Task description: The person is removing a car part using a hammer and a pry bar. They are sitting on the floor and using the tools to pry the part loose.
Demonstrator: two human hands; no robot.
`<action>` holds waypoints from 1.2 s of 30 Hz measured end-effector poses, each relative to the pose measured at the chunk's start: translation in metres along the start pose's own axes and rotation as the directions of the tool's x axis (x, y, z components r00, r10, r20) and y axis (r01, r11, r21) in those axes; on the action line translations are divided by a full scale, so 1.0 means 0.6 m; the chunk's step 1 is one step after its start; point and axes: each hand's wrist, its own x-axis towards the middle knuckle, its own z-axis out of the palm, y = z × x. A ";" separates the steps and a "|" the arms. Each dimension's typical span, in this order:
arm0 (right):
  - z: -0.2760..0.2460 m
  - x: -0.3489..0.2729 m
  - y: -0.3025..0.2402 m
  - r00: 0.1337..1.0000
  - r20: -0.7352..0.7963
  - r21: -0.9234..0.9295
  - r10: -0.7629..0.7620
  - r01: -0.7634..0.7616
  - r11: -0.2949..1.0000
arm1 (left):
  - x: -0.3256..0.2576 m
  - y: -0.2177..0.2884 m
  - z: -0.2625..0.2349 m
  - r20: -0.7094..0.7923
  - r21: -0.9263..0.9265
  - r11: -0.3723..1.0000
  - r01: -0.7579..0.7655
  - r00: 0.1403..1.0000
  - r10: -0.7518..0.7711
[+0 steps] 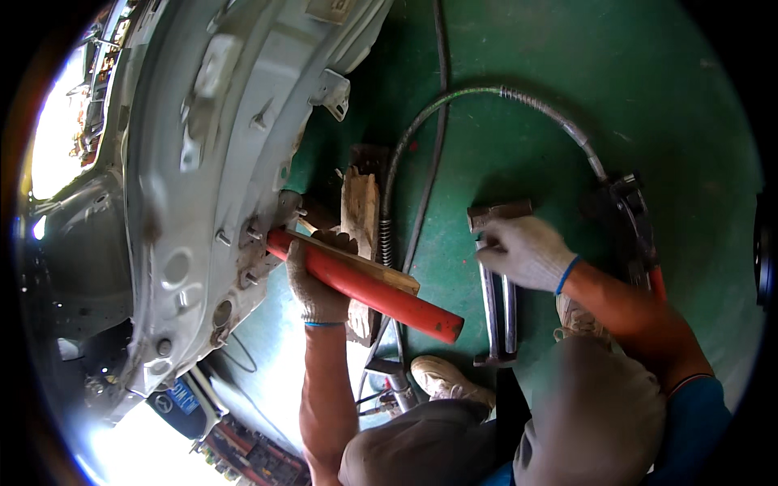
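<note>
My left hand [314, 287], in a light work glove, is closed around a red metal tube [381, 296] and a flat wooden strip [395, 278] lying along it. The tube's far end meets the pale car body panel [231, 146], beside several protruding studs. My gloved right hand [525, 251] is curled at the upper end of a hammer with a brown, worn head [501, 214], its fingers slightly blurred. Parallel metal handles [490, 312] run down from there to a second hammer head [494, 360] near my knees.
A rough wood block [360, 202] lies by the panel. A hose [470, 91] arcs over the green floor [664, 105] to a black pump-like device [632, 215] at right. A dark cable [442, 49] crosses behind. My shoe [446, 379] stands near a metal stand [397, 381].
</note>
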 end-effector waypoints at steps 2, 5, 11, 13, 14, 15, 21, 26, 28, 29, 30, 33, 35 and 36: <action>-0.018 -0.016 0.001 0.980 0.031 -0.288 0.195 -0.178 0.941 | 0.001 0.005 0.000 0.061 -0.009 1.000 0.026 0.998 -0.026; -0.005 -0.033 -0.010 0.986 0.042 -0.153 0.160 -0.152 0.977 | 0.009 0.008 -0.016 0.084 -0.117 0.990 0.084 0.994 -0.074; 0.021 -0.084 -0.132 0.912 0.389 -0.035 0.132 -0.128 0.991 | 0.019 -0.004 -0.006 0.206 -0.171 0.978 0.121 0.975 -0.084; 0.033 -0.088 -0.185 0.861 0.453 -0.084 0.231 -0.217 0.973 | 0.020 -0.007 -0.015 0.257 -0.191 0.978 0.079 0.966 -0.028; 0.043 -0.092 -0.192 0.843 0.438 -0.097 0.312 -0.301 0.949 | 0.017 -0.012 -0.016 0.256 -0.209 0.975 0.078 0.966 -0.022; 0.056 -0.096 -0.191 0.865 0.392 -0.077 0.315 -0.310 0.948 | 0.018 -0.015 -0.018 0.269 -0.204 0.976 0.074 0.963 -0.016; 0.105 -0.112 -0.172 0.984 0.055 -0.172 0.170 -0.159 0.972 | 0.001 -0.033 -0.023 0.441 -0.413 0.890 0.194 0.897 0.009; 0.117 -0.050 -0.200 0.995 0.003 -0.149 0.098 -0.096 0.984 | 0.044 -0.056 -0.082 0.563 -0.586 0.788 0.188 0.794 0.230; 0.133 -0.050 -0.200 0.993 -0.089 -0.147 0.073 -0.086 0.985 | 0.055 -0.069 -0.087 0.498 -0.629 0.759 0.168 0.836 0.228; 0.143 -0.050 -0.197 0.993 -0.106 -0.155 0.058 -0.074 0.985 | 0.051 -0.073 -0.090 0.511 -0.633 0.751 0.189 0.831 0.222; 0.151 -0.048 -0.189 0.992 -0.124 -0.166 0.040 -0.060 0.984 | 0.048 -0.076 -0.089 0.524 -0.639 0.741 0.208 0.823 0.220; 0.151 -0.046 -0.176 0.997 -0.066 0.096 0.032 -0.025 0.995 | 0.030 -0.079 -0.080 0.454 -0.655 0.734 0.179 0.870 0.193; 0.149 -0.048 -0.193 0.993 0.039 0.364 0.109 -0.116 0.924 | 0.024 -0.080 -0.078 0.405 -0.649 0.752 0.114 0.888 0.215; 0.147 -0.047 -0.189 0.990 0.079 0.418 0.114 -0.137 0.898 | 0.016 -0.080 -0.070 0.392 -0.657 0.749 0.083 0.887 0.245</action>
